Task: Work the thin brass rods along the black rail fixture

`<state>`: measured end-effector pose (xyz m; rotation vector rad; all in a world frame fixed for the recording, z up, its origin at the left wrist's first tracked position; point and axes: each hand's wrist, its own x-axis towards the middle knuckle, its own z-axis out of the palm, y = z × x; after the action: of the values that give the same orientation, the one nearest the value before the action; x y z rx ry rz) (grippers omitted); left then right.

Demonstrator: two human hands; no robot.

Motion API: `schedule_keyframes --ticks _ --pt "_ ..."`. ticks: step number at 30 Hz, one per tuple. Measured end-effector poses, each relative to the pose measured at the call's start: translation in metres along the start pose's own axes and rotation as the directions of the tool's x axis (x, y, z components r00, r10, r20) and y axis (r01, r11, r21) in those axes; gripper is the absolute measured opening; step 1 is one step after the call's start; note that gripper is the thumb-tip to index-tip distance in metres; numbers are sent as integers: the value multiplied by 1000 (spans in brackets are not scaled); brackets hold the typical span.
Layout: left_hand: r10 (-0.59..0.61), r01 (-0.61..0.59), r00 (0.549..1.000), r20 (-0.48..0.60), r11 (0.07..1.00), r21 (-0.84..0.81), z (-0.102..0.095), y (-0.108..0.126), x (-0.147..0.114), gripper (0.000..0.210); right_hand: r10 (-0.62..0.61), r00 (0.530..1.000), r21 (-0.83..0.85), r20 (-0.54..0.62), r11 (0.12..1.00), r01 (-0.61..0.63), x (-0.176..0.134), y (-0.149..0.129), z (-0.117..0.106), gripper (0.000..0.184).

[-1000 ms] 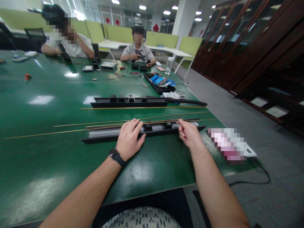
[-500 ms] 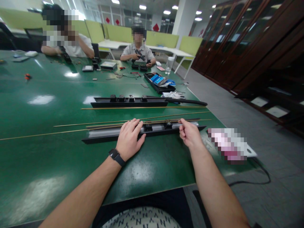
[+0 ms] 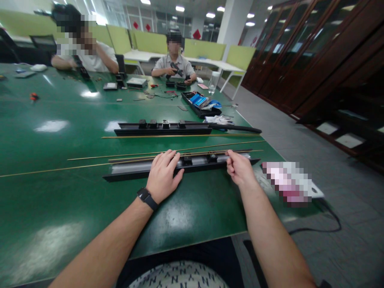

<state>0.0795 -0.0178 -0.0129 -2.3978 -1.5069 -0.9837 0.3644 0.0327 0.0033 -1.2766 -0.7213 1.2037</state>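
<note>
My left hand lies palm down across a long black rail, its fingers stretched over the rail's far edge. The thumb points right along the near side. At the rail's right part my right hand is closed, thumb and forefinger pinching a thin brass rod that runs lengthwise over the rail. Two black blocks, one of them a small block, sit in the rail between my hands. Another thin rod extends left from beneath or behind my left hand; its exact path there is hidden.
Beyond lies a second black rail with several blocks and a black cable or sleeve. A black tray holds blue packets beside white gloves. A pixelated flat object lies right. Two people sit across the green table.
The right end of the pinched rod has shifted slightly to the left. Both hands stay in nearly the same place.
</note>
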Motion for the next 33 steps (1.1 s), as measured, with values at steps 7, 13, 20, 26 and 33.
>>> schedule_keyframes --ticks 7,13,20,26,33 --pt "2 -2 1000 -1 1000 -1 0 0 0 49 14 999 -13 30 1000 -14 -1 1 1 23" --pt "0 0 1000 -1 1000 -7 -1 1 1 49 9 999 -15 46 1000 -8 -1 1 0 28" --pt "-3 3 1000 8 1000 3 0 1 1 49 8 1000 12 19 1000 -8 1 3 -1 25" --pt "2 -2 1000 1 1000 7 1 0 0 49 -7 1000 -2 29 1000 7 0 3 0 24" --pt "-1 1 1000 3 1000 4 -1 1 0 49 16 1000 1 16 1000 -16 -3 0 2 25"
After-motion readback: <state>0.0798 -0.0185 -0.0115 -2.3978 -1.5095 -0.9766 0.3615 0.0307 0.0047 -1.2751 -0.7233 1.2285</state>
